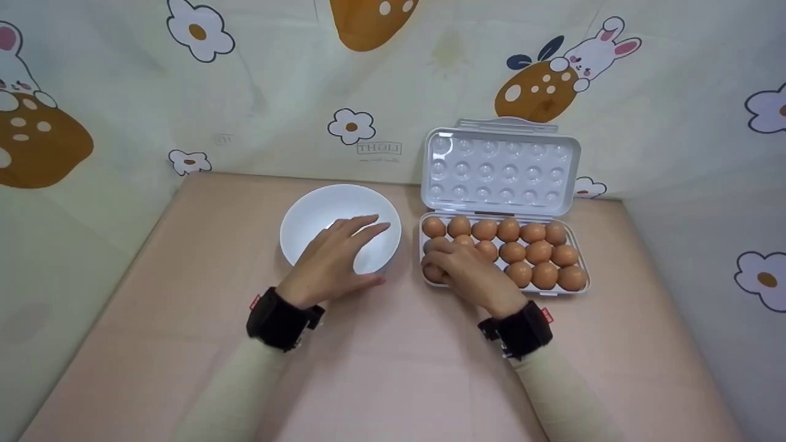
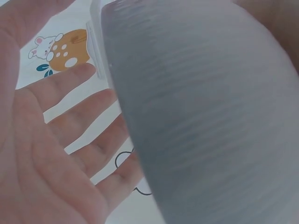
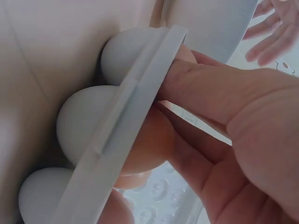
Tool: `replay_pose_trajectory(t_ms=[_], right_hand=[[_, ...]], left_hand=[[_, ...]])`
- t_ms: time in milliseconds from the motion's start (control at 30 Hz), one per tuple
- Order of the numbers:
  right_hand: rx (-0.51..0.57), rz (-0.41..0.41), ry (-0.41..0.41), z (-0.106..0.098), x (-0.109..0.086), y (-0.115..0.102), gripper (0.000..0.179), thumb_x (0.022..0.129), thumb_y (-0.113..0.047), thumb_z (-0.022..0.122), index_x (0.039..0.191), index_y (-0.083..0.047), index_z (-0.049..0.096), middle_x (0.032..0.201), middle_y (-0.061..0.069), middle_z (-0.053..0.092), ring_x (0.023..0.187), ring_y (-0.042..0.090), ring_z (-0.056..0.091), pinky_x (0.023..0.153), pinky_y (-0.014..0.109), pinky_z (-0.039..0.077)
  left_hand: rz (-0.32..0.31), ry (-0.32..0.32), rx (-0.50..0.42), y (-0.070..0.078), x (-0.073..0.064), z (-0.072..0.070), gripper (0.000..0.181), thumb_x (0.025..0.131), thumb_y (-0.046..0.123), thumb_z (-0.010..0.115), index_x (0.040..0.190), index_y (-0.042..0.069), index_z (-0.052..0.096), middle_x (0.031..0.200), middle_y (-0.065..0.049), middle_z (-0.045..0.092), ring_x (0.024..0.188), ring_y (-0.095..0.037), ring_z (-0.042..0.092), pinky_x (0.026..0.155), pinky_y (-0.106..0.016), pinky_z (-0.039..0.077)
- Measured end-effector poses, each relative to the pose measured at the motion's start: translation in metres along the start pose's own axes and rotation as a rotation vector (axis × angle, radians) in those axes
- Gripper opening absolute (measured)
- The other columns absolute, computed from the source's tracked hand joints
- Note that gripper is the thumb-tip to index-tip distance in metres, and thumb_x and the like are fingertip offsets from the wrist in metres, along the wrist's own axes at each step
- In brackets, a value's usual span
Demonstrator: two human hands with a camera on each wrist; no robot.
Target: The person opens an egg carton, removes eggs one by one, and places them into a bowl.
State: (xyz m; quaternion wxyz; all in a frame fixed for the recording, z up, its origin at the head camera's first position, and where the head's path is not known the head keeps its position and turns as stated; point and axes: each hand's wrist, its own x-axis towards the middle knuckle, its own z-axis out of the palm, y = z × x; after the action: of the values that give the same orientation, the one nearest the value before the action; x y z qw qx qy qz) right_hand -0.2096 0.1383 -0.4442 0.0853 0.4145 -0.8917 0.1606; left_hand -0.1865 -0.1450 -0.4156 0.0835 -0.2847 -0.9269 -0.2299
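A white bowl [image 1: 307, 215] stands left of the open plastic egg box [image 1: 421, 224]. My left hand [image 1: 328, 261] hovers over the bowl's near side, fingers spread and thumb apart, holding nothing. In the left wrist view the bowl's outer wall [image 2: 201, 107] fills much of the picture beside the fingers. My right hand [image 1: 470, 270] is at the box's front left corner, thumb and fingers pinching a brown egg [image 1: 433, 274] that sits in its hollow. The right wrist view shows the thumb against this egg [image 3: 188, 53], partly hidden by the box's rim [image 3: 124, 126].
Several brown eggs [image 1: 544, 275] fill the box's rows. Its dimpled lid [image 1: 503, 205] stands raised at the back, near the patterned cloth wall [image 1: 276, 92]. A pinkish cloth [image 1: 393, 368] covers the table.
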Motion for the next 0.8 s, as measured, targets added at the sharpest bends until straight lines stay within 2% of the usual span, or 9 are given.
replay_pose_trajectory(t_ms=[67, 167, 233, 367, 467, 633, 700, 800], right_hand=[[0.014, 0.004, -0.013, -0.002, 0.0, 0.001, 0.032, 0.083, 0.019, 0.062, 0.091, -0.011, 0.064, 0.088, 0.002, 0.056, 0.085, 0.013, 0.05, 0.068, 0.025, 0.036], [0.046, 0.043, 0.013, -0.009, -0.003, 0.002, 0.027, 0.089, 0.012, 0.07, 0.101, -0.012, 0.067, 0.092, 0.0, 0.059, 0.089, 0.012, 0.053, 0.071, 0.025, 0.044], [0.09, 0.081, 0.062, -0.015, -0.005, 0.002, 0.027, 0.09, 0.005, 0.078, 0.109, -0.012, 0.069, 0.096, 0.0, 0.062, 0.092, 0.013, 0.057, 0.076, 0.026, 0.05], [0.189, 0.16, 0.193, -0.026, -0.006, -0.001, 0.041, 0.086, -0.006, 0.088, 0.122, -0.012, 0.071, 0.109, -0.001, 0.067, 0.097, 0.015, 0.063, 0.083, 0.03, 0.057], [0.354, 0.209, 0.27, -0.031, -0.005, -0.005, 0.044, 0.087, -0.009, 0.089, 0.126, -0.01, 0.07, 0.116, 0.0, 0.07, 0.102, 0.014, 0.069, 0.087, 0.029, 0.061], [0.728, 0.322, 0.344, -0.037, -0.006, -0.013, 0.043, 0.09, -0.008, 0.086, 0.127, -0.002, 0.065, 0.123, 0.01, 0.069, 0.106, 0.021, 0.075, 0.09, 0.031, 0.062], [0.815, 0.37, 0.369, -0.039, -0.008, -0.015, 0.043, 0.091, -0.006, 0.085, 0.127, 0.001, 0.062, 0.123, 0.012, 0.068, 0.106, 0.024, 0.075, 0.091, 0.032, 0.062], [0.859, 0.426, 0.394, -0.041, -0.01, -0.017, 0.042, 0.092, -0.005, 0.083, 0.126, 0.002, 0.061, 0.125, 0.014, 0.067, 0.105, 0.025, 0.075, 0.092, 0.032, 0.062]], left_hand=[[0.001, 0.02, -0.013, 0.0, 0.0, 0.001, 0.083, 0.083, 0.037, 0.092, 0.155, 0.019, 0.055, 0.156, -0.008, 0.055, 0.14, -0.031, 0.053, 0.116, -0.048, 0.044], [0.0, 0.05, -0.042, 0.0, 0.001, 0.003, 0.081, 0.084, 0.035, 0.092, 0.155, 0.019, 0.055, 0.153, -0.006, 0.057, 0.138, -0.028, 0.054, 0.116, -0.045, 0.044], [-0.001, 0.07, -0.063, 0.001, 0.002, 0.003, 0.081, 0.084, 0.033, 0.092, 0.155, 0.019, 0.054, 0.152, -0.005, 0.058, 0.137, -0.028, 0.055, 0.115, -0.044, 0.045], [0.01, 0.129, -0.095, 0.003, 0.005, 0.004, 0.083, 0.084, 0.03, 0.092, 0.157, 0.018, 0.052, 0.15, -0.005, 0.06, 0.135, -0.027, 0.057, 0.114, -0.044, 0.047], [0.036, 0.187, -0.121, 0.006, 0.007, 0.007, 0.083, 0.084, 0.026, 0.091, 0.157, 0.017, 0.053, 0.148, -0.005, 0.061, 0.135, -0.026, 0.057, 0.114, -0.044, 0.046], [0.063, 0.24, -0.17, 0.013, 0.011, 0.015, 0.078, 0.085, 0.024, 0.091, 0.154, 0.015, 0.055, 0.145, -0.003, 0.061, 0.135, -0.019, 0.058, 0.115, -0.035, 0.046], [0.075, 0.253, -0.187, 0.015, 0.012, 0.018, 0.076, 0.085, 0.023, 0.092, 0.152, 0.015, 0.056, 0.143, -0.002, 0.062, 0.13, -0.017, 0.06, 0.111, -0.031, 0.049], [0.104, 0.282, -0.208, 0.019, 0.014, 0.021, 0.073, 0.084, 0.019, 0.092, 0.148, 0.013, 0.058, 0.139, -0.003, 0.062, 0.12, -0.019, 0.065, 0.103, -0.028, 0.054]])
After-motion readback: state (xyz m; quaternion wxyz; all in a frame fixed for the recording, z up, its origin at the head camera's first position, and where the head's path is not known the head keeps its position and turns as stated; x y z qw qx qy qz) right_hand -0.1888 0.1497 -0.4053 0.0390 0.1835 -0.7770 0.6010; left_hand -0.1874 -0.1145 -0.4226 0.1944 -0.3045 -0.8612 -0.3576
